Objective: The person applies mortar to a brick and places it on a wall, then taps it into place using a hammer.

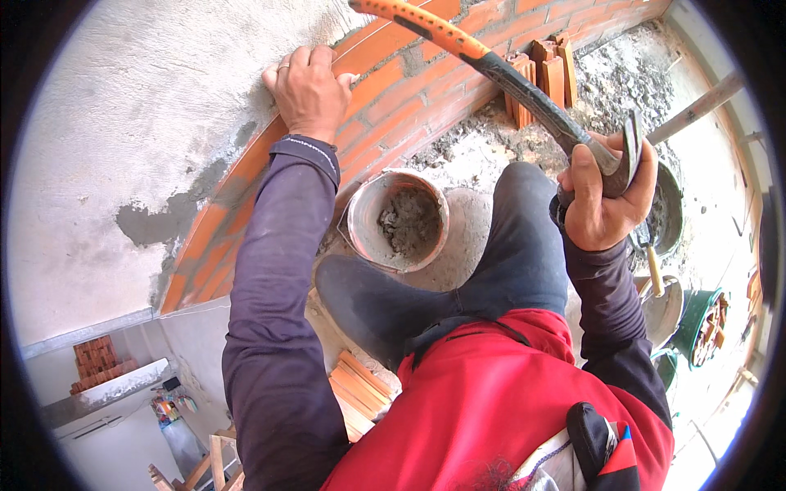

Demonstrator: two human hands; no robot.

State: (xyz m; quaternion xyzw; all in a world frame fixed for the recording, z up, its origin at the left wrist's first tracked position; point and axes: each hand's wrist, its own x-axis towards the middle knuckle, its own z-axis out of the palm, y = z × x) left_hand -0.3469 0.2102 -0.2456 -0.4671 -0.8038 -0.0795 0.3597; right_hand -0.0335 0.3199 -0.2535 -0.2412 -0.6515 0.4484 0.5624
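My right hand (604,192) is wrapped around the head end of a claw hammer (524,94). Its black and orange handle points up and to the left, over the brick wall. My left hand (309,94) lies on the top course of the low orange brick wall (385,90). Its fingers bend over the top of a brick (266,143), and the thumb sticks out along the front side. Part of that brick is hidden under the hand and sleeve. Below the wall, between my arms, stands a bucket (397,219) with grey mortar inside.
Hollow bricks (553,74) stand upright by the wall's foot; more bricks (358,391) lie beside my leg. At right are a black tub (670,209), a trowel (655,270), a green bucket (696,327) of brick pieces and a pole (696,109). A plastered wall (139,98) rises at left.
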